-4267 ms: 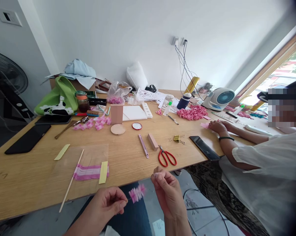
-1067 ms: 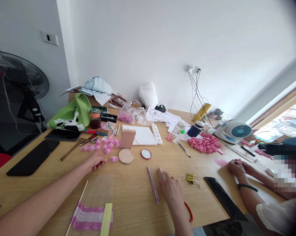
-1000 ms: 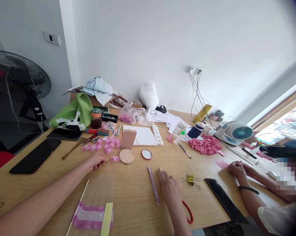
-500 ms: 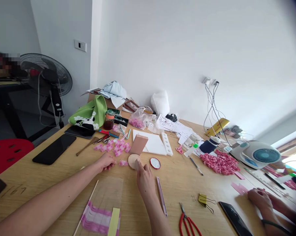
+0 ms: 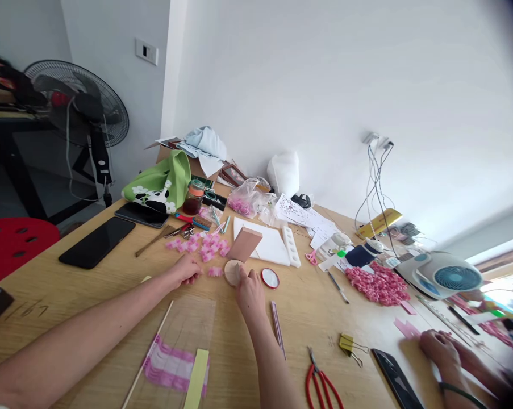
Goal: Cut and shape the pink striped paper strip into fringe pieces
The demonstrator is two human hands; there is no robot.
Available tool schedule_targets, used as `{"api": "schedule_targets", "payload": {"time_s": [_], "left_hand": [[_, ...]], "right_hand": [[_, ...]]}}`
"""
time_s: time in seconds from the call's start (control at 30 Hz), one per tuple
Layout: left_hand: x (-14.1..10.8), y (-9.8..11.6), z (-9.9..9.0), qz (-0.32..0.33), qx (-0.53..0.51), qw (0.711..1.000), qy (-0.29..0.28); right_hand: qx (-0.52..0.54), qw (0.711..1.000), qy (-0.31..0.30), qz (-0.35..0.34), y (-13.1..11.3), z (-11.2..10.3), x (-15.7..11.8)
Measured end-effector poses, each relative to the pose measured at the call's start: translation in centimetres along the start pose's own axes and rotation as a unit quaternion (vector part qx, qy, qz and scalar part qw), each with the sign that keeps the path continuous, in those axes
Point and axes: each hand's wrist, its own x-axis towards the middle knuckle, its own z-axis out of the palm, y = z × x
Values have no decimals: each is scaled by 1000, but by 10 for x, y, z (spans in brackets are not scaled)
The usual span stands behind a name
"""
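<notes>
The left hand (image 5: 187, 270), at the centre-left of the frame, has its fingers curled in and rests on the tabletop (image 5: 124, 295); whether it grips anything cannot be told. Just right of it lies one small pink frilled piece (image 5: 216, 272). The right hand (image 5: 251, 288), near the centre, is closed on one small block (image 5: 238, 274), held over one round wooden disc (image 5: 230, 271). Behind the disc one larger pinkish-brown block (image 5: 245, 244) stands tilted; to its right lies one red-rimmed lid (image 5: 270, 278).

At the lower left, one clear sheet (image 5: 188, 313) carries one pink-and-white strip (image 5: 170, 363), with one thin stick (image 5: 147, 355) along its left end and one yellow tape piece (image 5: 196, 380) across its right. One slim purple tool (image 5: 277, 329) and one pair of red-handled scissors (image 5: 321, 380) lie lower centre. Two dark flat devices (image 5: 97, 242) lie left, one black phone (image 5: 395, 379) lower right. Two hands of another person (image 5: 440, 347) meet at the right.
</notes>
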Motion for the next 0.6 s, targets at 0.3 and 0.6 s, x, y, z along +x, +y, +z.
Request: {"api": "schedule_targets", "payload": {"time_s": [0.3, 0.6], "left_hand": [[-9, 16, -3, -104, 72, 991, -43], [4, 5, -8, -114, 86, 987, -70]], "right_hand": [[18, 998, 41, 48, 28, -5, -13], [19, 999, 40, 25, 19, -8, -27]]}}
